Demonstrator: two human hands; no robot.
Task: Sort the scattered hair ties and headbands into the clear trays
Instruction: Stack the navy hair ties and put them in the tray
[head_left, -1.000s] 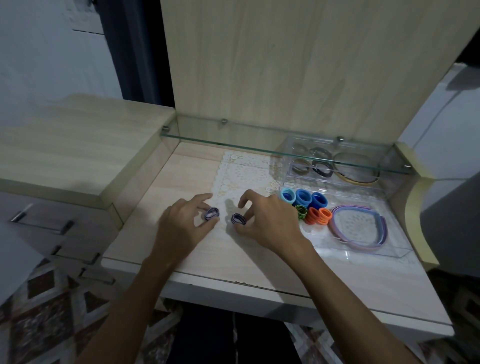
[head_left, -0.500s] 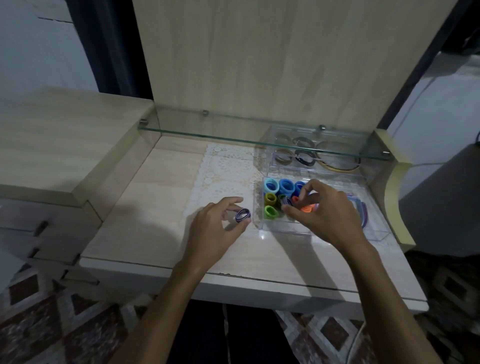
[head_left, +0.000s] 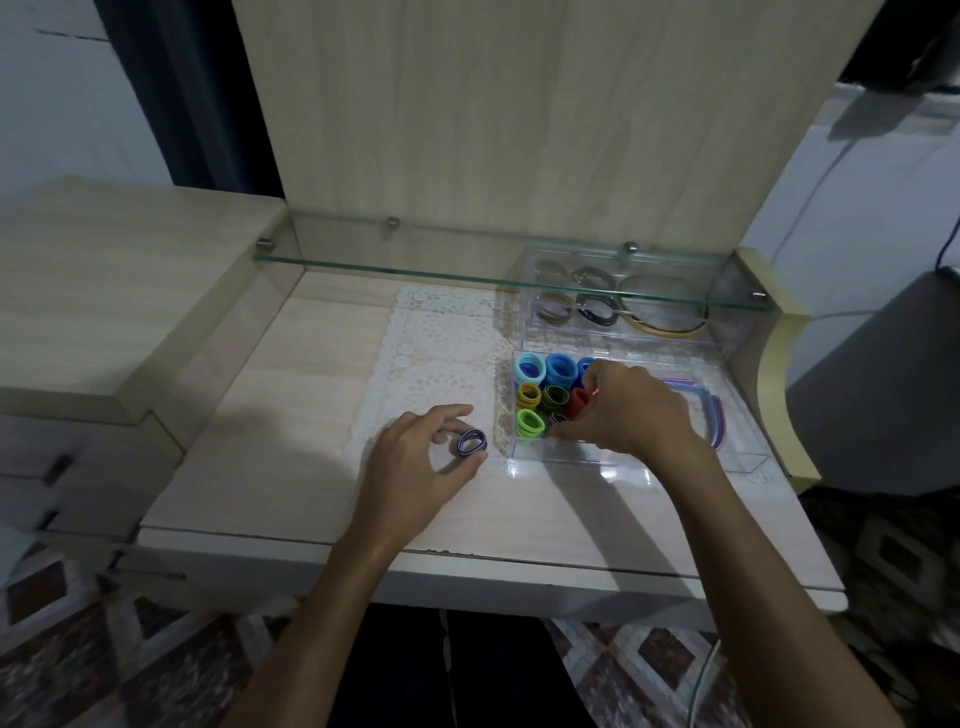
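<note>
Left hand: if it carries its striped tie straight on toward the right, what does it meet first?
Probably the near clear tray's left wall, just right of the left hand and its striped tie; depth is uncertain.

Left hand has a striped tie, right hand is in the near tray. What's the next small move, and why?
Probably carry the striped hair tie rightward over the wall of the near clear tray. The left hand pinches it just outside that wall, over the lace mat, while the right hand is setting a similar striped tie beside the green ties, so a matching spot looks available.

A home bedroom; wooden dressing table (head_left: 291, 395), lace mat (head_left: 441, 358), glass shelf (head_left: 467, 270)
</note>
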